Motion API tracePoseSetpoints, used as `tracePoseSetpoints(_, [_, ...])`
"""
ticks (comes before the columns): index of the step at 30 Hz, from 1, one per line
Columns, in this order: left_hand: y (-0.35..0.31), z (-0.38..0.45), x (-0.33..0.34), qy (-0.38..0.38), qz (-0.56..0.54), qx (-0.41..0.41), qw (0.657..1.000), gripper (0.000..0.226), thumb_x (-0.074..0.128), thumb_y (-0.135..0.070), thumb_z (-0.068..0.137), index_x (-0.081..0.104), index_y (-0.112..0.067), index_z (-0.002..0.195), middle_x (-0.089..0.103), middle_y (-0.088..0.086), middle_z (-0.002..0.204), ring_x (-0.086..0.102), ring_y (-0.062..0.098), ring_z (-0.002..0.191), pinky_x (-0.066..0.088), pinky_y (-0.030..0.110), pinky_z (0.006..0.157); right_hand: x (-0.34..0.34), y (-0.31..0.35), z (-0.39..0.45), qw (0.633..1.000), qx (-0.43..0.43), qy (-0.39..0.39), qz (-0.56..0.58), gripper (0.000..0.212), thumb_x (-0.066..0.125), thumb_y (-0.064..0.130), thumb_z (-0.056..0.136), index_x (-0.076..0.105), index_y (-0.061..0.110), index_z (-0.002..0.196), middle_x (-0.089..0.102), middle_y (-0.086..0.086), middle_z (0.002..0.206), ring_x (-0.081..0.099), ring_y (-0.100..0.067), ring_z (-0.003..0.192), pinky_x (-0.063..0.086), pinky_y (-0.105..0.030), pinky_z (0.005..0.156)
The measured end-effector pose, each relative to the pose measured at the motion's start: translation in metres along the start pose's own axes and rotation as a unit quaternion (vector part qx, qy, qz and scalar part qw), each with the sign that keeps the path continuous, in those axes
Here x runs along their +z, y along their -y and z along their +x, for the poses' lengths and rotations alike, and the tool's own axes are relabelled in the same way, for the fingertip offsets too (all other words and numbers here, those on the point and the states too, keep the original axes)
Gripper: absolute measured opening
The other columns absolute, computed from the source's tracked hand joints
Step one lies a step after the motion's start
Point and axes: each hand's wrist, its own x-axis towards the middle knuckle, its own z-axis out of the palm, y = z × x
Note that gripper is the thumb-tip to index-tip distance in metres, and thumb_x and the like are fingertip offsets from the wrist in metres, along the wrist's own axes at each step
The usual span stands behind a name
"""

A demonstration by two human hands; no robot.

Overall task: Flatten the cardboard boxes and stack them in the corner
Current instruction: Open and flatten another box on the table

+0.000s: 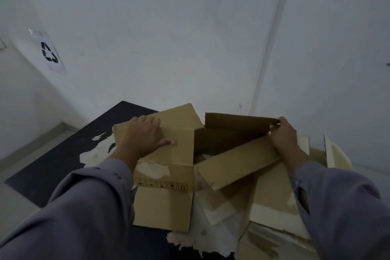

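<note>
A brown cardboard box lies partly collapsed on a heap in the room's corner. My left hand lies spread on the box's top panel, fingers bent over its far edge. My right hand pinches the right end of a raised dark flap. A long loose flap slants below that hand. Torn, pale flattened cardboard pieces lie under and to the right of the box.
White walls meet behind the heap, with a vertical conduit on the right wall. A recycling sign is taped on the left wall. A dark mat with peeled patches covers the floor to the left.
</note>
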Motion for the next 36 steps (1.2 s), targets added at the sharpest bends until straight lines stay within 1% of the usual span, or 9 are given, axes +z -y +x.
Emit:
tracePoseSetpoints(10, [0.024, 0.033, 0.017, 0.077, 0.007, -0.119, 0.990, 0.098, 0.028, -0.088, 0.073, 0.054, -0.006, 0.119, 0.055, 0.013, 0.119, 0.053, 0.029, 0.108, 0.046, 0.040, 0.085, 0.005, -0.003, -0.011, 0.995, 0.067, -0.050, -0.047, 0.015, 0.050, 0.017, 0.095, 0.057, 0.022, 0.108, 0.062, -0.012, 0.108, 0.054, -0.036, 0.104, 0.042, -0.039, 0.080])
tracePoseSetpoints(12, [0.032, 0.045, 0.018, 0.119, -0.052, -0.144, 0.981, 0.107, 0.037, -0.092, 0.064, 0.050, -0.005, 0.125, 0.050, 0.014, 0.124, 0.048, 0.031, 0.114, 0.046, 0.041, 0.086, 0.014, -0.004, -0.019, 0.990, 0.087, -0.102, -0.035, 0.023, 0.051, 0.009, 0.092, 0.062, 0.023, 0.106, 0.060, -0.013, 0.117, 0.048, -0.037, 0.112, 0.040, -0.035, 0.077])
tracePoseSetpoints(14, [0.041, 0.058, 0.019, 0.179, -0.119, -0.166, 0.962, 0.118, 0.049, -0.094, 0.054, 0.043, -0.005, 0.131, 0.048, 0.015, 0.130, 0.042, 0.034, 0.123, 0.045, 0.044, 0.089, 0.026, -0.002, -0.029, 0.981, 0.107, -0.164, -0.002, 0.034, 0.051, 0.000, 0.088, 0.062, 0.018, 0.115, 0.048, -0.015, 0.137, 0.043, -0.038, 0.124, 0.042, -0.039, 0.091])
tracePoseSetpoints(19, [0.060, 0.080, 0.032, 0.273, -0.134, -0.131, 0.944, 0.130, 0.041, -0.102, 0.038, 0.049, -0.009, 0.128, 0.055, 0.016, 0.122, 0.043, 0.033, 0.123, 0.045, 0.041, 0.080, 0.059, 0.028, -0.064, 0.927, 0.191, -0.294, 0.134, 0.060, 0.050, 0.023, 0.097, 0.025, 0.015, 0.150, 0.028, -0.015, 0.155, 0.034, -0.034, 0.139, 0.033, -0.042, 0.112])
tracePoseSetpoints(23, [0.069, 0.080, 0.049, 0.182, -0.049, -0.015, 0.982, 0.121, 0.025, -0.106, 0.038, 0.060, -0.014, 0.109, 0.060, 0.008, 0.106, 0.052, 0.030, 0.104, 0.042, 0.039, 0.080, 0.083, 0.066, -0.097, 0.879, 0.245, -0.317, 0.257, 0.065, 0.037, 0.041, 0.101, 0.010, 0.014, 0.154, 0.022, -0.012, 0.159, 0.036, -0.035, 0.138, 0.031, -0.042, 0.109])
tracePoseSetpoints(26, [0.079, 0.075, 0.054, 0.167, -0.195, -0.021, 0.966, 0.101, 0.049, -0.097, 0.047, 0.049, -0.015, 0.105, 0.057, 0.001, 0.092, 0.057, 0.023, 0.085, 0.047, 0.034, 0.067, 0.100, 0.085, -0.121, 0.854, 0.255, -0.277, 0.358, 0.067, 0.030, 0.053, 0.100, 0.014, 0.018, 0.154, 0.030, -0.010, 0.155, 0.039, -0.028, 0.133, 0.032, -0.039, 0.105])
tracePoseSetpoints(29, [0.082, 0.071, 0.048, 0.140, -0.264, -0.011, 0.954, 0.088, 0.057, -0.092, 0.050, 0.050, -0.018, 0.096, 0.056, -0.003, 0.086, 0.055, 0.018, 0.079, 0.047, 0.033, 0.063, 0.113, 0.099, -0.144, 0.812, 0.256, -0.215, 0.478, 0.068, 0.026, 0.065, 0.095, 0.046, 0.018, 0.139, 0.057, -0.009, 0.131, 0.055, -0.023, 0.106, 0.042, -0.032, 0.089])
tracePoseSetpoints(33, [0.088, 0.057, 0.039, 0.122, -0.340, -0.049, 0.931, 0.078, 0.064, -0.087, 0.051, 0.055, -0.018, 0.086, 0.058, -0.004, 0.080, 0.055, 0.015, 0.076, 0.047, 0.032, 0.063, 0.131, 0.108, -0.172, 0.864, 0.233, -0.164, 0.416, 0.060, 0.017, 0.064, 0.096, 0.058, 0.020, 0.101, 0.063, -0.005, 0.099, 0.058, -0.020, 0.089, 0.046, -0.034, 0.085])
tracePoseSetpoints(36, [0.106, 0.040, 0.034, 0.123, -0.391, -0.093, 0.907, 0.073, 0.068, -0.084, 0.050, 0.056, -0.019, 0.080, 0.061, -0.004, 0.078, 0.057, 0.014, 0.072, 0.048, 0.031, 0.061, 0.143, 0.100, -0.190, 0.882, 0.250, -0.048, 0.395, 0.053, 0.031, 0.063, 0.092, 0.057, 0.018, 0.100, 0.063, -0.010, 0.096, 0.060, -0.012, 0.072, 0.045, -0.022, 0.067])
